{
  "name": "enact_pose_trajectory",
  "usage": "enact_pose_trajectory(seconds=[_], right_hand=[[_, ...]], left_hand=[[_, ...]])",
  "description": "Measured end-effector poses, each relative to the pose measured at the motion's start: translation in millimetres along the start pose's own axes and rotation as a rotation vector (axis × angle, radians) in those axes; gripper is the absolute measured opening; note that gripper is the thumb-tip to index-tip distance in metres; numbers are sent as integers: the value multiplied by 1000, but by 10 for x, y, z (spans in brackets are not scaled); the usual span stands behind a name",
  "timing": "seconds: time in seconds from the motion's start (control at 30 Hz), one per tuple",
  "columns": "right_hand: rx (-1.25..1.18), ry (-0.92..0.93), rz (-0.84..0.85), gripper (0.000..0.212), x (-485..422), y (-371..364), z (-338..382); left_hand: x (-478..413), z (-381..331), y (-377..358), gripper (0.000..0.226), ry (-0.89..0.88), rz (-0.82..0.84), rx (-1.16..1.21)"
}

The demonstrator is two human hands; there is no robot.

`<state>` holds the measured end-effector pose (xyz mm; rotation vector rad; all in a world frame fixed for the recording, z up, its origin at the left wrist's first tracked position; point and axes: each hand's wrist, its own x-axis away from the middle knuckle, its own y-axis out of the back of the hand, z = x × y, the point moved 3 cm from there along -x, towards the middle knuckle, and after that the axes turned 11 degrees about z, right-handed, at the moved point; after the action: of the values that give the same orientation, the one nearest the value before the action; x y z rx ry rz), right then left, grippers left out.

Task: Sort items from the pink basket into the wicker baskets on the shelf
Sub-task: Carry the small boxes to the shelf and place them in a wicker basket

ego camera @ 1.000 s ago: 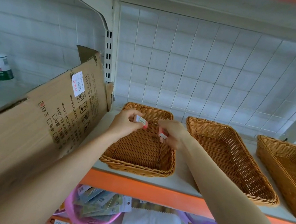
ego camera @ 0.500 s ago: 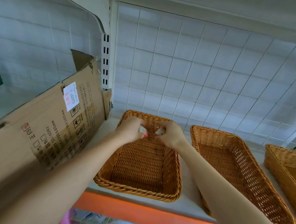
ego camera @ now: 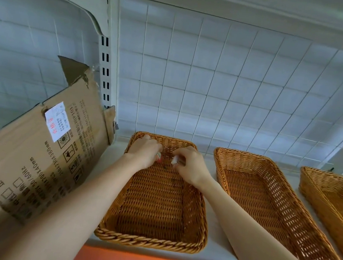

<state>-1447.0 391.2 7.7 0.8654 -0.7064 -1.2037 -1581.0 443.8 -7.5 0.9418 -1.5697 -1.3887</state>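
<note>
Risk: the small red-and-white packet (ego camera: 158,157) and small white packet (ego camera: 174,160) could topple or skid on the ribbed weave if released too high; both are low at the far end of the leftmost rectangular wicker basket (ego camera: 150,241) (pink basket out of sight); left hand (ego camera: 144,152) and right hand (ego camera: 192,167) reach in, backs up, fingers curled, each pinching its packet.

3 wicker baskets (ego camera: 148,242): woven cane-like strands, rough ribbed weave, slight sheen, braided rims. Cardboard box (ego camera: 25,167): matt brown board, printed, flap edge torn and fibrous; white paper label (ego camera: 58,121) stuck on. Shelf board (ego camera: 215,246): smooth, pale, matt. Slotted upright (ego camera: 106,70): white painted metal, smooth. Back grid (ego camera: 212,91): white coated wire.
</note>
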Motion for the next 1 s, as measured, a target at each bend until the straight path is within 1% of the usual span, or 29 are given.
enact_pose_trajectory(seconds=[0.1, 0.17, 0.33, 0.57, 0.73, 0.87, 1.0], right_hand=[[-24, -9, -2, 40, -9, 4, -23], [-37, -12, -7, 39, -18, 1, -32], [-29, -8, 5, 39, -36, -15, -52], [0, -8, 18, 40, -55, -30, -69], [81, -23, 69, 39, -150, -16, -10], [184, -56, 141, 28, -315, -66, 41], [271, -74, 210, 25, -456, -142, 91]], left_hand=[[-14, 12, -10, 32, 64, 47, -36], [-12, 11, -18, 27, 95, 72, -70], [-54, 4, -45, 25, 71, 71, -110], [-92, 22, -77, 28, 57, 42, -112], [-101, 32, -94, 29, 63, 38, -82], [-103, 51, -94, 23, 55, 24, -3], [-80, 77, -85, 22, 43, 15, -3]])
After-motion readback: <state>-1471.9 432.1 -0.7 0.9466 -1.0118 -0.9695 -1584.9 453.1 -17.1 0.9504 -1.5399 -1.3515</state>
